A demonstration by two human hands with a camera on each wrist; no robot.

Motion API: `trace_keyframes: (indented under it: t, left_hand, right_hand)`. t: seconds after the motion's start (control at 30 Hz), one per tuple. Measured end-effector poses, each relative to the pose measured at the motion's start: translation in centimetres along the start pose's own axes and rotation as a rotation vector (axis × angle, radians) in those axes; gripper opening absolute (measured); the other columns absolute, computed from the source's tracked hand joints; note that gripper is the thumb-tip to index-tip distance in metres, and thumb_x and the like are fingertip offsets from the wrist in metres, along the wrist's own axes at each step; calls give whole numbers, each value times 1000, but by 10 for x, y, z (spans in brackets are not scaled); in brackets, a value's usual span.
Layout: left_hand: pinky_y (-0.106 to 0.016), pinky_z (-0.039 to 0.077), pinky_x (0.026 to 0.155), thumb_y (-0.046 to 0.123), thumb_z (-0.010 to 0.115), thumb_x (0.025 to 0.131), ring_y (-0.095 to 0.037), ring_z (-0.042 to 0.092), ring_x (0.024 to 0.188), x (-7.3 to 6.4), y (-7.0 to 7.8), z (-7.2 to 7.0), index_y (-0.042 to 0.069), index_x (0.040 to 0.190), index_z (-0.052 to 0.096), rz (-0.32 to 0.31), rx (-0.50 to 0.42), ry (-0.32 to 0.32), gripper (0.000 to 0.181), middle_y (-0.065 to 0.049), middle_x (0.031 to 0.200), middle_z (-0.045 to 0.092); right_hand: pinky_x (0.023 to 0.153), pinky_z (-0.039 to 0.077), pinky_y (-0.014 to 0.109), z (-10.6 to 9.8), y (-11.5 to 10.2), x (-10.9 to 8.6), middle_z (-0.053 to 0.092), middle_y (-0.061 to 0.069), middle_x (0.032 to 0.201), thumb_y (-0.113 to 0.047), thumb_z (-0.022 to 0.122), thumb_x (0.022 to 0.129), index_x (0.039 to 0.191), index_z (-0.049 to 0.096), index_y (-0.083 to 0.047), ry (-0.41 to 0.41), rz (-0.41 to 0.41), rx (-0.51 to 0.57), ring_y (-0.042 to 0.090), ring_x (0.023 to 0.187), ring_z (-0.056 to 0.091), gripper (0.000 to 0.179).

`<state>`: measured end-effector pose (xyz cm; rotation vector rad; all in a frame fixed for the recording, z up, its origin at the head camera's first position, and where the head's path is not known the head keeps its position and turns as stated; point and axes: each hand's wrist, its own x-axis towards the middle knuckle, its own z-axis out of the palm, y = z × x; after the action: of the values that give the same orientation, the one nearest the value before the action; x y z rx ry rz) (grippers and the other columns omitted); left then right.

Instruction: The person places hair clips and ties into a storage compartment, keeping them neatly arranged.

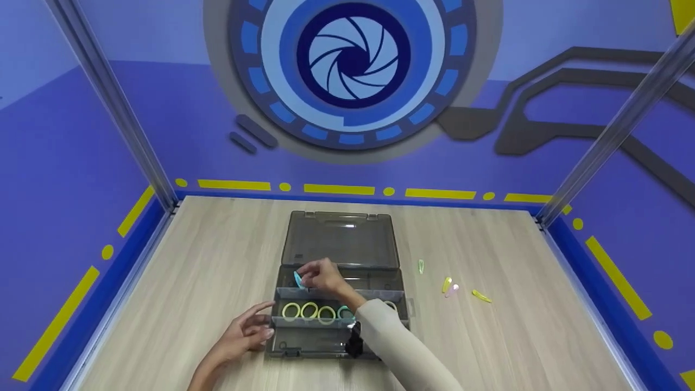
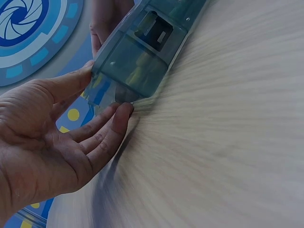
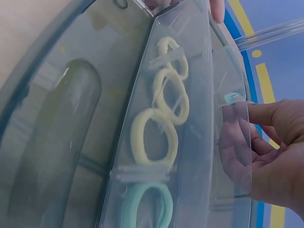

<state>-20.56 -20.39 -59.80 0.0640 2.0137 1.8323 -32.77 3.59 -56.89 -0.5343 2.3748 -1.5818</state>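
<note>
My right hand [image 1: 324,276] pinches a light-blue hair clip [image 1: 298,279] over the back compartment of a translucent grey storage box [image 1: 312,339]. In the right wrist view, the clip [image 3: 232,98] shows through a clear divider [image 3: 231,123], at the fingertips. My left hand [image 1: 239,335] touches the box's left end with its fingertips; the left wrist view shows them at the end's edge and lower corner. Along the middle compartment lie yellow hair ties [image 1: 291,310], a teal hair tie [image 1: 345,313] and a pale one [image 1: 390,307], partly hidden by the right forearm.
The box's lid [image 1: 341,239] lies open toward the back wall. Right of the box, a green hair clip [image 1: 421,266], a yellow clip [image 1: 446,284], a pink clip [image 1: 452,291] and another yellow clip [image 1: 481,296] lie on the wooden table [image 1: 505,342]. A black object [image 1: 354,342] shows beside the right sleeve.
</note>
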Motion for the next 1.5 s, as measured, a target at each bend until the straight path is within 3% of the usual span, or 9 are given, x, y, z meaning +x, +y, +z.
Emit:
trace_keyframes:
  t: [0.2,0.43,0.6,0.7,0.8,0.97,1.1,1.4,1.5]
  left_hand:
    - [-40,60,82,23,72,97,-17,66,102,-1,0,0,7,157,34,-14,5,3,73,-28,139,52]
    - [-40,61,82,21,71,97,-17,66,102,0,0,2,6,158,33,10,-8,-18,73,-30,139,51]
    - [-40,61,81,17,70,97,-18,67,102,1,1,2,4,157,32,38,-15,-33,72,-35,139,50]
    - [-39,61,80,16,71,97,-18,67,102,1,1,1,4,157,32,33,-23,-35,72,-34,138,51]
    - [-39,61,80,15,71,97,-18,67,101,1,0,1,4,157,33,22,-29,-31,72,-32,137,51]
    - [-40,61,81,16,71,97,-18,66,102,1,-1,0,5,157,33,10,-19,-17,72,-33,138,51]
    - [-40,61,80,17,71,97,-17,67,103,2,0,-2,5,157,33,8,-3,-12,72,-34,139,51]
    - [-39,61,80,20,73,96,-16,65,100,3,0,-1,4,157,33,14,21,-8,74,-31,138,52]
    - [-39,61,79,18,72,97,-16,65,100,2,0,-2,3,157,32,21,26,-7,73,-32,137,52]
  right_hand:
    - [54,45,16,12,-6,1,76,24,85,17,67,81,97,76,10,12,103,-75,26,72,73,19]
    - [54,36,18,12,-11,-1,78,18,88,13,69,82,95,79,6,11,170,-183,9,60,49,19]
    - [57,37,20,11,-7,-1,79,15,89,11,69,79,94,81,3,12,161,-212,9,61,47,21]
    - [59,39,21,14,5,2,80,6,84,7,71,77,88,83,-5,47,107,-256,8,61,47,21]
    - [62,44,23,15,6,2,80,1,80,3,73,74,85,84,-9,74,103,-287,7,62,49,20]
    - [64,48,24,14,-4,1,80,10,86,5,74,77,92,82,-2,66,158,-276,9,65,53,18]
    - [60,40,20,11,-4,3,79,15,90,7,73,80,95,80,3,31,139,-263,9,63,49,17]
    - [62,49,20,-7,-11,-7,79,17,90,8,70,83,97,79,5,4,102,-252,12,69,64,17]
    - [59,47,18,-14,-17,-10,79,17,88,7,71,84,98,79,6,1,81,-253,8,64,61,16]
